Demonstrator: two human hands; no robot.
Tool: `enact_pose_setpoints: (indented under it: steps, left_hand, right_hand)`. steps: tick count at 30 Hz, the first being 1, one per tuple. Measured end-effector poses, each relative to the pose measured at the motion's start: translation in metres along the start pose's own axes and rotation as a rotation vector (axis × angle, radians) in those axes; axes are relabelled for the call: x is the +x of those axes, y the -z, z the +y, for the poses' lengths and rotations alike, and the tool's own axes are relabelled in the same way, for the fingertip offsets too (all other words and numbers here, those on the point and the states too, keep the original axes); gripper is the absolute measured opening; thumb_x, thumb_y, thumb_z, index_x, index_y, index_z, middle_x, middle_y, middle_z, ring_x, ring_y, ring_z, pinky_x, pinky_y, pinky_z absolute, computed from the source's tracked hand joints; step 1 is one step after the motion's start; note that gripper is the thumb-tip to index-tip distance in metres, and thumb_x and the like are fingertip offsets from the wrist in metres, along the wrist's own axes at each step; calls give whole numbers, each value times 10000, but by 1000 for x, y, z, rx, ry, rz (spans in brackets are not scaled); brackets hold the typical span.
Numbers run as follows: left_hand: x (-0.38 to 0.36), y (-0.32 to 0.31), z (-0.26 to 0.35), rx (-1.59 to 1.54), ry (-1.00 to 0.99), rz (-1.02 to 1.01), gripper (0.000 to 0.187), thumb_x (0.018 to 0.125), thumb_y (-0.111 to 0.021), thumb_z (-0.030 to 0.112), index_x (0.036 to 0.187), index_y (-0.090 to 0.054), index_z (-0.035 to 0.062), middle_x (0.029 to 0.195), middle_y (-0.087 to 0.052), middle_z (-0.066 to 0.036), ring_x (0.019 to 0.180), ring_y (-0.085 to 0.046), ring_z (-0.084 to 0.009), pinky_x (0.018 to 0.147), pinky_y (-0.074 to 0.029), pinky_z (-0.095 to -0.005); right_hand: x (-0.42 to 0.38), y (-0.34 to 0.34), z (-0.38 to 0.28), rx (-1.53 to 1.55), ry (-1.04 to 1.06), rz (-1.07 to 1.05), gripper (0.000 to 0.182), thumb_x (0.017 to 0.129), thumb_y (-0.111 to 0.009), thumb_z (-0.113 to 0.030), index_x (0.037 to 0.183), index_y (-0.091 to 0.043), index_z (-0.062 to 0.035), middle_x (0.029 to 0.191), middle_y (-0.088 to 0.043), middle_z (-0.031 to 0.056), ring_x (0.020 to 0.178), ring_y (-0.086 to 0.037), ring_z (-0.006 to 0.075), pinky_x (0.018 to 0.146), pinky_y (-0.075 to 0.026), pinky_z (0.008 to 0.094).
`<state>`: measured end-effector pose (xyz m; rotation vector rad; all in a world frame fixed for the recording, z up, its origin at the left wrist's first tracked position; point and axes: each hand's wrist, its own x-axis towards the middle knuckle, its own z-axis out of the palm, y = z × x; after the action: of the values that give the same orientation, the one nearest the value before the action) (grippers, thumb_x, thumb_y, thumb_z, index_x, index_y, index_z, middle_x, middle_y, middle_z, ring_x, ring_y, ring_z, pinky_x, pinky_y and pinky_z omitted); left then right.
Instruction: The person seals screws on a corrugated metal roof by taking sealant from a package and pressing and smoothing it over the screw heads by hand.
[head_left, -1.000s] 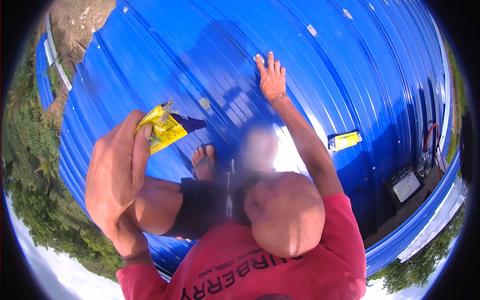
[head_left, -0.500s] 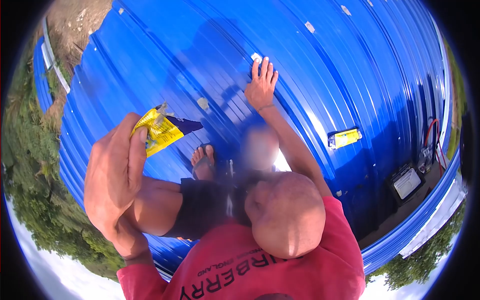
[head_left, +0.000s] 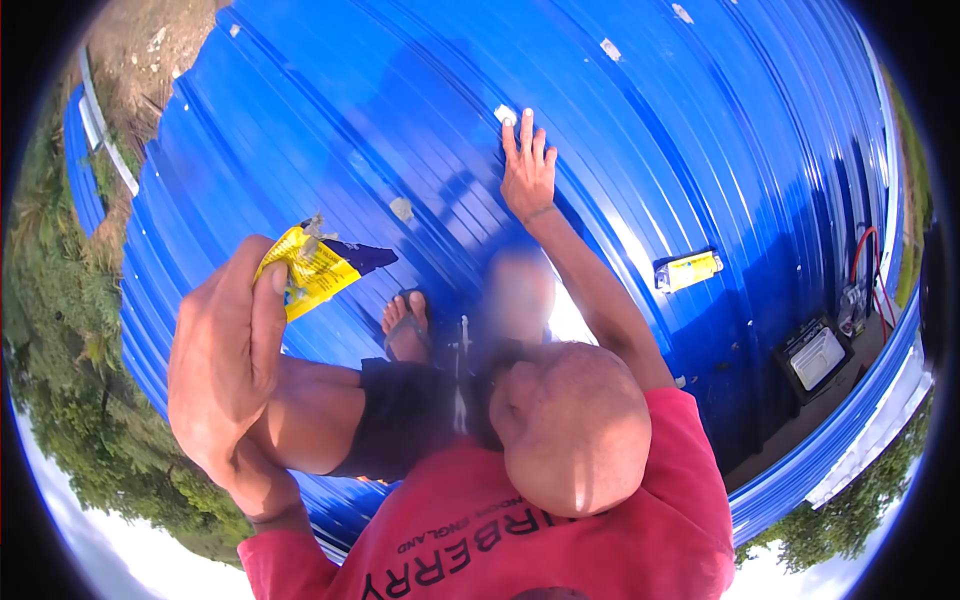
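Note:
My left hand point(head_left: 225, 350) is closed, pinching a torn yellow packet point(head_left: 318, 275) between thumb and fingers. The packet has a dark corner, and some greyish material sticks out at its torn top. My right hand point(head_left: 528, 175) reaches forward onto the blue ribbed metal sheet point(head_left: 330, 120), its fingers stretched and a little apart. The index fingertip rests at the edge of a small whitish patch point(head_left: 504, 114) on the sheet. Another pale patch point(head_left: 401, 209) lies between my two hands.
A second yellow packet point(head_left: 688, 271) lies on the sheet at the right. Beyond it are a dark case with a pale panel point(head_left: 817, 358) and a red cable point(head_left: 858, 255). My sandalled foot point(head_left: 408, 328) stands on the sheet. Bare ground point(head_left: 140, 60) and greenery point(head_left: 70, 340) border the left.
The fingers of my right hand have spread slightly, and the hand has shifted a little to the right relative to the whitish patch. My left hand keeps hold of the packet.

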<state>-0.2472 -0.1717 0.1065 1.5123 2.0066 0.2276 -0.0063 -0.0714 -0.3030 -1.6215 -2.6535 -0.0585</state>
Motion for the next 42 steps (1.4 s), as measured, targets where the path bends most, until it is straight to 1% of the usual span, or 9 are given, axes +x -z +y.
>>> enact_pose_setpoints:
  steps: [9, 15, 21, 30, 33, 35, 38, 41, 42]
  left_hand:
    - [-3, -3, 2, 61, -92, 79, 209, 1048, -487, 155, 1002, -546, -39, 751, -521, -255, 671, -477, -475, 612, -392, -475]
    - [-4, -3, 1, 100, -95, 98, 190, 1041, -495, 148, 1011, -538, -34, 770, -522, -260, 702, -494, -486, 630, -392, -488]
    - [-6, -3, 1, 107, -95, 94, 192, 1041, -497, 151, 1034, -547, -34, 780, -532, -264, 713, -506, -491, 635, -395, -493]
    - [-2, -3, -1, 107, -30, 93, 225, 1054, -472, 184, 1047, -553, -25, 790, -537, -278, 740, -511, -507, 643, -398, -499]
    - [4, -2, 4, 123, -13, 86, 252, 1065, -451, 209, 1047, -548, -24, 786, -529, -283, 739, -494, -508, 651, -398, -500]
    - [9, -4, 3, 155, -28, 108, 275, 1075, -431, 226, 1042, -541, -25, 778, -520, -282, 723, -473, -501, 658, -402, -494]
    - [19, -2, 4, 34, 12, 102, 305, 1084, -416, 238, 1098, -545, -38, 767, -520, -255, 685, -457, -460, 664, -419, -483]
    - [27, -5, -9, -11, -95, 268, 349, 1089, -406, 252, 1190, -540, -54, 809, -554, -227, 694, -504, -380, 692, -451, -441]
    - [29, 0, -9, -70, -84, 248, 381, 1086, -428, 259, 1266, -531, -60, 887, -617, -168, 761, -555, -276, 731, -472, -385]
  right_hand:
    - [7, 6, 6, 121, -90, -114, 822, 786, -632, -90, 1553, -335, -107, 1575, -312, 267, 1194, -495, 374, 948, -418, 503]
    - [5, 11, 7, 205, -129, -133, 806, 816, -623, -94, 1564, -327, -152, 1576, -323, 254, 1194, -496, 373, 960, -410, 504]
    - [2, 3, 9, 72, -12, -116, 778, 840, -598, -73, 1566, -328, -138, 1571, -335, 253, 1195, -495, 366, 978, -408, 502]
    - [3, 5, 13, 164, -136, -161, 734, 872, -565, -85, 1566, -336, -151, 1534, -391, 246, 1179, -501, 361, 993, -408, 501]
    - [4, 5, 16, 126, -79, -208, 717, 885, -537, -78, 1568, -331, -153, 1520, -406, 244, 1199, -501, 371, 1004, -403, 510]
    - [4, -2, 19, 162, -129, -148, 761, 873, -576, -88, 1579, -295, -144, 1500, -416, 247, 1185, -507, 364, 984, -407, 506]
    - [8, 17, 38, 300, -325, -100, 850, 836, -619, -85, 1595, -239, -130, 1476, -423, 262, 1184, -511, 382, 974, -412, 511]
    - [4, 44, 75, 408, -493, -18, 953, 791, -636, -66, 1613, -157, -114, 1467, -412, 296, 1199, -512, 421, 981, -415, 526]
    - [2, 55, 91, 438, -545, 4, 955, 793, -630, -61, 1615, -146, -113, 1468, -409, 300, 1204, -510, 427, 984, -415, 528]
